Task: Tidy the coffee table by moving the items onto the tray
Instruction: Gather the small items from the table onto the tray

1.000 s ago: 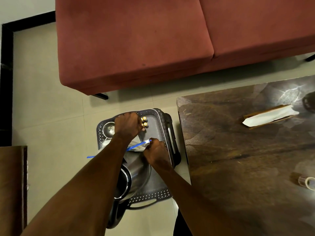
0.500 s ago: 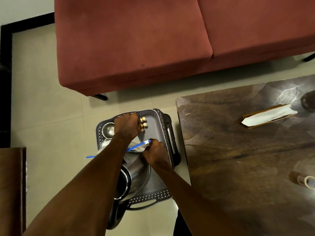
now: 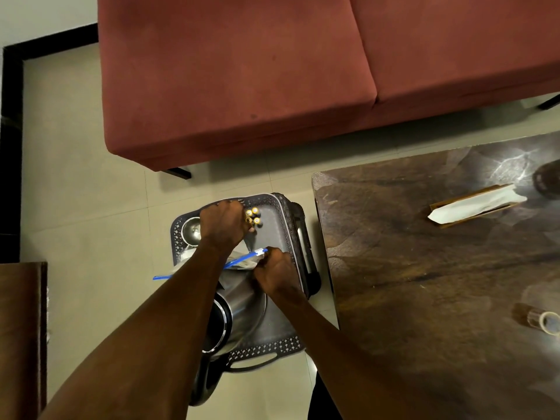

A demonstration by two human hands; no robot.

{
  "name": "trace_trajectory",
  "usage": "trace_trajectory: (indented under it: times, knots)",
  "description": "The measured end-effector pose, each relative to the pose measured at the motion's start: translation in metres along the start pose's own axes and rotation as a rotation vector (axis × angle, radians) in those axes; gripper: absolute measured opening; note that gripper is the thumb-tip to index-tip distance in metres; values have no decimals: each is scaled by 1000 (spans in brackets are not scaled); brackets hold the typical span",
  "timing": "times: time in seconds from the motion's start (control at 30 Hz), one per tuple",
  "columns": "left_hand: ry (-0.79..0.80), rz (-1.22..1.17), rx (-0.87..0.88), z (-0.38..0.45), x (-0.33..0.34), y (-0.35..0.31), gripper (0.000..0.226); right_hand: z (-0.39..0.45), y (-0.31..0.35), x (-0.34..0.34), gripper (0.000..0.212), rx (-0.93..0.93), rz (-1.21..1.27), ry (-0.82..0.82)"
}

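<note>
Left hand [image 3: 223, 223] closed around a bunch of gold-tipped batteries [image 3: 253, 216] over the far end of the grey perforated plastic tray [image 3: 266, 348], which sits on the tiled floor beside the dark wooden coffee table [image 3: 424, 283]. Right hand [image 3: 274, 272] pinches the blue-zip clear plastic bag [image 3: 242, 259] lying over the steel kettle [image 3: 239, 310] on the tray; paper-wrapped flat packet [image 3: 475, 204] and clear tape roll [image 3: 544, 321] sit on the table

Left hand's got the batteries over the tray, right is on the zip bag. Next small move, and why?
Probably lower the batteries in the left hand onto the bare tray floor and let go. They sit just above that open patch, beside the small steel bowl. The right hand grips the zip bag at its blue seal, and a tissue holder and tape roll remain on the coffee table.
</note>
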State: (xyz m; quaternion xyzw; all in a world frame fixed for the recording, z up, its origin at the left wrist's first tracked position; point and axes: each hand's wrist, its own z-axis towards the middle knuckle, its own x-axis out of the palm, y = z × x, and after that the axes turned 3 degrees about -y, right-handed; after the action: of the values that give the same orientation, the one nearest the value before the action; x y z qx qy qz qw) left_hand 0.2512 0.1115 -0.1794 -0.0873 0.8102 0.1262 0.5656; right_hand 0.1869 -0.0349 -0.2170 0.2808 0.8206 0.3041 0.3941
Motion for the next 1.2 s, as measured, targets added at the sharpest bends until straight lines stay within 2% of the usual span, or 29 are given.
trace_trajectory:
  times: [0.23,0.43,0.57,0.63,0.73,0.87,1.03,1.2]
  knots:
    - [-18,-4,-3,-6,-7,2,37,-3,4,-7,21,23,11,-16]
    - [14,-55,-66,-25,-37,-2,37,-11,30,-40,21,79,-19,-4]
    - [-38,-164,-130,-42,-64,-21,43,-18,44,-80,20,111,-27,-150]
    - [-78,-216,-111,-55,-78,-42,44,-23,43,-106,28,87,-51,-211]
    - [-86,-319,-59,-72,-96,-81,40,-27,33,-149,53,29,-99,-236]
    - [-4,-443,42,-87,-107,-140,30,-37,3,-216,79,9,-175,-267]
    - [45,-507,87,-102,-106,-229,59,-55,-47,-296,81,51,-182,-313]
    - [67,-489,161,-115,-101,-317,59,-74,-98,-358,76,137,-137,-340]
